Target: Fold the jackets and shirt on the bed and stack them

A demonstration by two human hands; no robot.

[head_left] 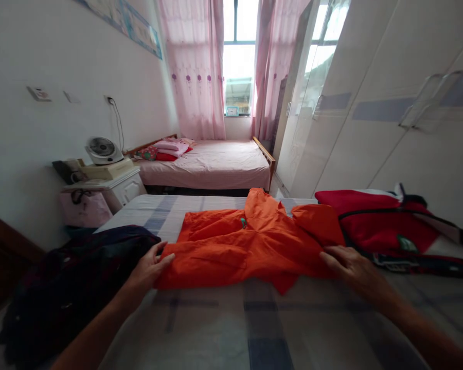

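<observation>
The person is handling an orange garment (216,259), which is lying spread across the striped sheet (200,329), between a heap of dark clothes (88,267) and a red jacket (381,231). The left hand (154,261) is touching its left end, with the thumb and forefinger standing a little apart on the cloth. The right hand (345,262) is resting at its right end, the fingers bending over the near edge. Because the picture is blurring around the hands, I cannot tell if either one is really pinching the fabric or only pressing it.

The step in hand is looking to me like arranging the garment by its two ends. Its middle is still wrinkling, and one corner is sticking out toward the person, near a small green tag's (243,222) side of the cloth. In my judgement, the next move is calling for both hands to be working evenly, without dragging the neighbouring clothes.
</observation>
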